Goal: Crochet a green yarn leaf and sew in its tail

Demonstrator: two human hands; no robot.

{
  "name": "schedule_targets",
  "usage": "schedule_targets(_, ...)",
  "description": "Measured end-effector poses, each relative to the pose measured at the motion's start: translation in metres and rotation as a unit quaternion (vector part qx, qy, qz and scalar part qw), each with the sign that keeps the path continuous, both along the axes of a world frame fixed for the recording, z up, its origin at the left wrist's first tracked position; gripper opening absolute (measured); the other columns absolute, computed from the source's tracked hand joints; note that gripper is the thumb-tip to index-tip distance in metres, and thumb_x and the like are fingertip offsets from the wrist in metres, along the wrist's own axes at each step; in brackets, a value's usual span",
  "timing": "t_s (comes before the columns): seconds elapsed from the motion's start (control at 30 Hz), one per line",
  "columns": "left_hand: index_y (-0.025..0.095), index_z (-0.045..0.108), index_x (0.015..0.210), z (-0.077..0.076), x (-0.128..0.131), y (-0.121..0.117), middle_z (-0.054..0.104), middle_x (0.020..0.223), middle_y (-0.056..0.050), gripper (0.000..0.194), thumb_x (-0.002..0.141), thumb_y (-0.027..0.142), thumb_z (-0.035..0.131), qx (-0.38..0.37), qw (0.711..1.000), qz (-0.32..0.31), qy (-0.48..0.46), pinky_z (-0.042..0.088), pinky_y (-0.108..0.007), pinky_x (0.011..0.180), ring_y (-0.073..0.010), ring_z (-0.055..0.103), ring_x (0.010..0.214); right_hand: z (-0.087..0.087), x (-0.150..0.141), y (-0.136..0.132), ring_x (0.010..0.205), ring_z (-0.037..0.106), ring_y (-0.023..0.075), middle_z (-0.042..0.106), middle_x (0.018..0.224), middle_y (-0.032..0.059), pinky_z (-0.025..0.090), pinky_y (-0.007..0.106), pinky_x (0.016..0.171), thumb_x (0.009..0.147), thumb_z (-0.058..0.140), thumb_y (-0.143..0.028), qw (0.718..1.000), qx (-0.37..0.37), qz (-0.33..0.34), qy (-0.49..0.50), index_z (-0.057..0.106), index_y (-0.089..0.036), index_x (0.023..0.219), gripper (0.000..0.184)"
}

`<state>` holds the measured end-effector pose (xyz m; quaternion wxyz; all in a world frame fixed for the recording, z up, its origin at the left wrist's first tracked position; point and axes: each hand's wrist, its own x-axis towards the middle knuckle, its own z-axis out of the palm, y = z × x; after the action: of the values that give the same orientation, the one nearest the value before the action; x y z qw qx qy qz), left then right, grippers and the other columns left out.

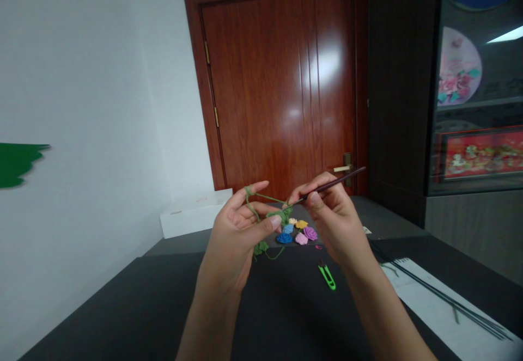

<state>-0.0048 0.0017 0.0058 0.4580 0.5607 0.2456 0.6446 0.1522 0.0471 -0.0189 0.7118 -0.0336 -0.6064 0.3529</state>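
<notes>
My left hand (241, 230) is raised above the dark table (122, 306), with green yarn (261, 197) looped over its index finger. Its thumb and fingers pinch a small green crochet piece (281, 215). My right hand (330, 214) holds a dark crochet hook (335, 182) like a pen, its tip at the green piece. More green yarn hangs below the left hand.
Several small crocheted flowers (298, 231) in blue, pink, purple and yellow lie on the table beyond my hands. Green thread snips (327, 276) lie near them. Thin dark rods (445, 298) rest on white paper at the right. A white box (196, 214) and a wooden door (281, 89) stand behind.
</notes>
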Motion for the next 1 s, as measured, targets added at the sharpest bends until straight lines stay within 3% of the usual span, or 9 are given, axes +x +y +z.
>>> schedule_targets(0.2,0.01,0.058,0.131,-0.002,-0.001,0.0,0.075,0.075,-0.003,0.066,0.07,0.007,0.085,0.009,1.0,0.003,0.001,0.056,-0.025,0.069,-0.0152,0.069,0.07,0.001,0.002,-0.004,0.085,0.07,0.0168,0.071,0.087,0.0004,0.054,0.035,0.082,0.098,0.063,-0.025,0.998,0.045,-0.041,-0.021,0.061,-0.023,0.095,0.004)
schedule_targets(0.33,0.009,0.058,0.13,-0.001,-0.001,0.001,0.075,0.074,-0.003,0.067,0.069,0.007,0.085,0.013,1.0,0.013,-0.006,0.057,-0.025,0.069,-0.0148,0.069,0.069,0.001,0.001,-0.009,0.087,0.07,0.019,0.07,0.09,0.0014,0.055,0.039,0.083,0.099,0.06,-0.024,0.989,0.077,-0.117,-0.055,0.061,-0.025,0.096,0.003)
schedule_targets(0.47,0.009,0.06,0.126,-0.001,0.001,0.002,0.073,0.072,-0.001,0.064,0.067,0.005,0.085,0.032,0.999,0.038,-0.018,0.056,-0.023,0.067,-0.0135,0.068,0.068,0.001,0.001,-0.013,0.092,0.069,0.0212,0.07,0.093,0.0033,0.054,0.041,0.082,0.098,0.058,-0.018,0.957,0.164,-0.205,-0.125,0.063,-0.026,0.099,0.009)
schedule_targets(0.67,0.015,0.058,0.125,-0.002,0.001,0.001,0.071,0.075,0.0,0.061,0.071,0.006,0.084,0.053,0.998,0.017,-0.038,0.056,-0.022,0.069,-0.0125,0.067,0.072,0.001,-0.003,-0.01,0.094,0.068,0.0227,0.071,0.096,0.0043,0.054,0.044,0.082,0.095,0.057,-0.009,0.913,0.281,-0.254,-0.15,0.063,-0.027,0.097,0.019)
schedule_targets(0.8,0.018,0.056,0.127,0.0,0.002,-0.001,0.071,0.08,0.0,0.064,0.071,0.005,0.083,0.043,0.998,-0.008,-0.042,0.055,-0.02,0.067,-0.0116,0.066,0.071,-0.003,-0.007,-0.005,0.095,0.069,0.0234,0.07,0.098,0.0046,0.055,0.048,0.084,0.095,0.059,-0.01,0.937,0.256,-0.222,-0.08,0.064,-0.028,0.103,0.02)
schedule_targets(1.0,0.02,0.058,0.125,0.002,0.006,-0.004,0.071,0.082,0.0,0.061,0.071,0.005,0.082,0.057,0.996,0.011,-0.062,0.055,-0.021,0.071,-0.0114,0.066,0.074,-0.007,-0.019,0.0,0.092,0.07,0.0232,0.07,0.095,0.0036,0.057,0.047,0.083,0.093,0.065,-0.016,0.967,0.192,-0.168,0.005,0.066,-0.028,0.099,0.013)
